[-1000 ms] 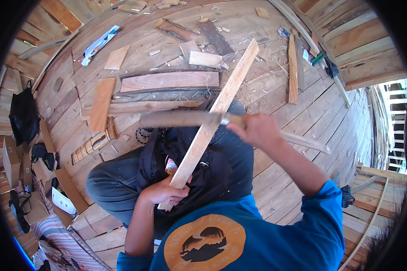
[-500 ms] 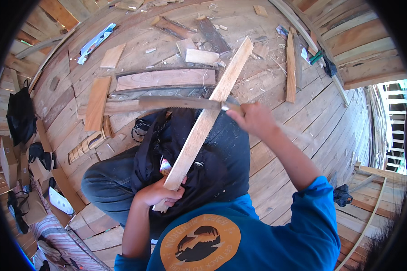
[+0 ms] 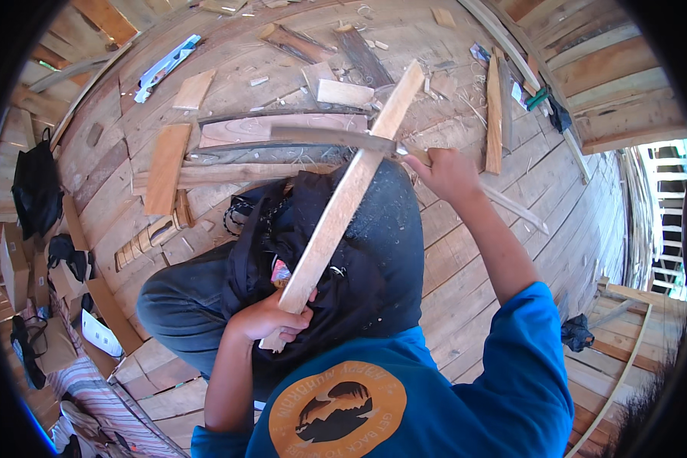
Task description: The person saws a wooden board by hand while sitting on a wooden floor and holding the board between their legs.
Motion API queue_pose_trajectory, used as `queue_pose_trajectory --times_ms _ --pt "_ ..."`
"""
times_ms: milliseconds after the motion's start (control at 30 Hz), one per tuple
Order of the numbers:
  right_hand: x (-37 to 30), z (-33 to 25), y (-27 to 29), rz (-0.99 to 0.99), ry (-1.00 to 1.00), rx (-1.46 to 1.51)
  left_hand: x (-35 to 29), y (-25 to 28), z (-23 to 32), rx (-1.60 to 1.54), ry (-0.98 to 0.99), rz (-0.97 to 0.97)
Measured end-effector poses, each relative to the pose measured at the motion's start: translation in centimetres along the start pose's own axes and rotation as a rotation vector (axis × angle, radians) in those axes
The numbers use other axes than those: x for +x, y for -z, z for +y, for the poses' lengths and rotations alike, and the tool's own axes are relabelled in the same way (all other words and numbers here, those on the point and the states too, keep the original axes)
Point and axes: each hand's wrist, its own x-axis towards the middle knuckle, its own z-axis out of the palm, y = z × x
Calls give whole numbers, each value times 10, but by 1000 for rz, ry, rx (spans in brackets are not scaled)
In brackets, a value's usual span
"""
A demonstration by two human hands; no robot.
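A long pale wooden strip [image 3: 332, 217] slants up and away from my lap across my raised knee, its lower end frayed. My left hand [image 3: 273, 318] is closed around the strip near that end. In my right hand [image 3: 452, 174] is a long-bladed knife [image 3: 313, 135], gripped just behind the blade. Its blade lies across the upper part of the strip and points left. A long handle extends behind my right hand, past the forearm. Dark cloth [image 3: 282, 240] covers part of my lap under the strip, and fine shavings speckle my jeans [image 3: 385, 252].
Beyond my knees, boards [image 3: 166, 169], a bark-edged plank [image 3: 282, 130], offcuts [image 3: 345, 93] and curled shavings lie on the plank floor [image 3: 473, 282]. A narrow board [image 3: 493, 114] rests at the far right. Cardboard boxes [image 3: 114, 313] and a black bag [image 3: 37, 191] are at left.
The knife and my right hand have moved farther up the strip and slightly right. The strip's far end has shifted a little left, while my left hand keeps its hold.
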Motion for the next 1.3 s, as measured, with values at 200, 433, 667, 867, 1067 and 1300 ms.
queue_pose_trajectory --times_ms 200,433,667,867,1067,1300 --pt "-19 -39 3 -135 72 -22 -5 2 1 11 37 29" --pt "12 13 9 -187 -188 -47 0 4 1 -64 37 3" --pt "16 14 -21 -33 -170 40 -5 0 -1 17 27 34" --pt "32 28 12 -270 -252 35 -2 6 3 8 84 -1" --pt "-5 -26 0 -87 148 229 -7 11 -3 124 94 -4" --pt "-33 -30 27 -171 152 88 -8 16 -8 315 110 -66"
